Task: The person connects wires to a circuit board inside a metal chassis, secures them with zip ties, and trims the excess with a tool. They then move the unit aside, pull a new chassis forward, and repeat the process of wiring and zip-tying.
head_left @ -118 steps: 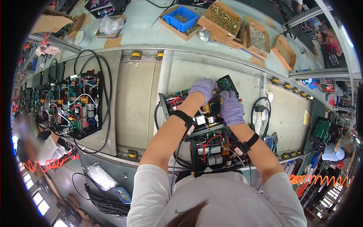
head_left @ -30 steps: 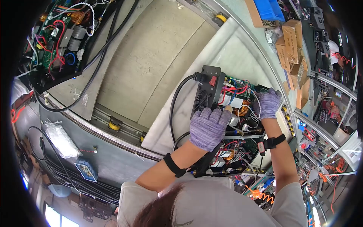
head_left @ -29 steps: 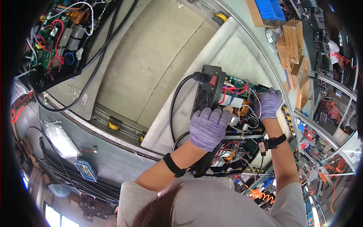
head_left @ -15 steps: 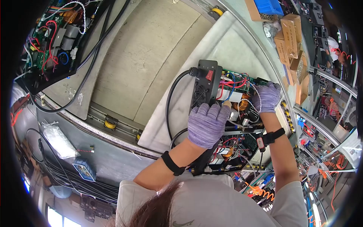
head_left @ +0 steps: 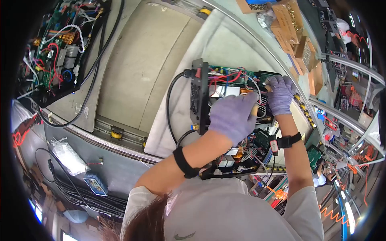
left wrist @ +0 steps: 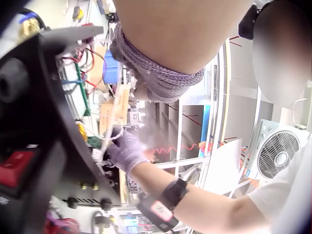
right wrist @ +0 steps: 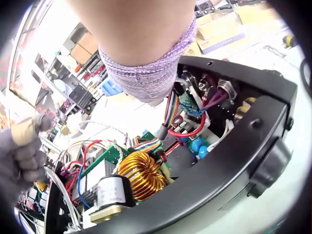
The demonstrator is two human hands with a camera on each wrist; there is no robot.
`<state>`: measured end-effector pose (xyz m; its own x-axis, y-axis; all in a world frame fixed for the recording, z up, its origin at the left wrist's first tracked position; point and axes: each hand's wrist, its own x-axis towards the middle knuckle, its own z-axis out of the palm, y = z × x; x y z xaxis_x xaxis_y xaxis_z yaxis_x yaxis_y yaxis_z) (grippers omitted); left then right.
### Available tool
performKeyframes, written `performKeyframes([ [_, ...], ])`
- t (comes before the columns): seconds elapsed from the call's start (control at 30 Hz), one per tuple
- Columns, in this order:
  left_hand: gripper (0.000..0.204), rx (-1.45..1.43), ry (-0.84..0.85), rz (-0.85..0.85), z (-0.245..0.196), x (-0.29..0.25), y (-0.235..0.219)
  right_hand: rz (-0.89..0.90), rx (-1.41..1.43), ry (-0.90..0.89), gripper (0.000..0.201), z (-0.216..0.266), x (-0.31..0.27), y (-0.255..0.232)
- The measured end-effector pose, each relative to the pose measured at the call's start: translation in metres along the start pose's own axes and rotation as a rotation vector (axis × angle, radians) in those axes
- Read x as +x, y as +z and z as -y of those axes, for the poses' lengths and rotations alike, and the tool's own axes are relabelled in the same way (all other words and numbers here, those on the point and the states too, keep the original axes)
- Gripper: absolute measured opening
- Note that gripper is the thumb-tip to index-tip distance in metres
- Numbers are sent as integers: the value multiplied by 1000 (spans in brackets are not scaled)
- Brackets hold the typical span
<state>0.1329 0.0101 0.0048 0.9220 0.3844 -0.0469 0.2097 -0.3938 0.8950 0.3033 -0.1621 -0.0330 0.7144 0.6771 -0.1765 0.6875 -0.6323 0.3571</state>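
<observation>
An opened electronic unit lies on the white work surface, its black rear panel (head_left: 200, 94) with a red switch (left wrist: 17, 168) at the left end. Inside it are circuit boards, red wires and a copper-wound coil (right wrist: 142, 175). My gloved left hand (head_left: 233, 118) is above the unit, fingers loosely bent, a beige cover (right wrist: 23, 132) on one finger; nothing shows in its grasp. My gloved right hand (head_left: 280, 94) is at the unit's far end, by the black front panel (right wrist: 214, 170) with its knob; its fingertips are hidden in the right wrist view. A white wire (head_left: 260, 98) loops between the hands.
A second opened unit (head_left: 237, 160) sits nearer my body, and another (head_left: 60, 52) stands at the left. A black power cable (head_left: 171, 108) curves from the rear panel. Cardboard boxes (head_left: 287, 20) of small parts are beyond the metal rail. A roller gap with yellow rollers (head_left: 116, 133) runs alongside.
My left hand has left the rear panel's edge and moved right, over the unit's inside. The rear panel now shows more edge-on. My right hand stays at the far end; the head view has shifted.
</observation>
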Motion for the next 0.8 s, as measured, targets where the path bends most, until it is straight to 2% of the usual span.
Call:
performKeyframes([
  [0.07,20,-55,-140,240,-12,25,11,-17,85,-20,37,-3,0,-3],
  [0.13,23,66,-119,232,-7,50,43,-70,130,-55,36,-4,4,-8],
  [0.2,30,247,-182,397,2,79,74,-57,196,-105,36,-9,6,-5],
  [0.3,34,288,-229,540,1,100,83,-39,207,-181,38,-11,8,0],
  [0.43,35,325,-183,669,4,114,88,-110,206,-184,39,-15,8,15],
  [0.53,36,431,-83,686,17,119,100,-89,161,-183,37,-15,9,21],
  [0.57,36,416,-115,700,21,122,103,-94,164,-189,37,-16,9,23],
  [0.67,36,392,-67,778,22,127,96,-104,177,-191,36,-18,9,23],
  [0.8,35,432,-27,744,23,125,96,-113,259,-209,39,-21,9,17],
])
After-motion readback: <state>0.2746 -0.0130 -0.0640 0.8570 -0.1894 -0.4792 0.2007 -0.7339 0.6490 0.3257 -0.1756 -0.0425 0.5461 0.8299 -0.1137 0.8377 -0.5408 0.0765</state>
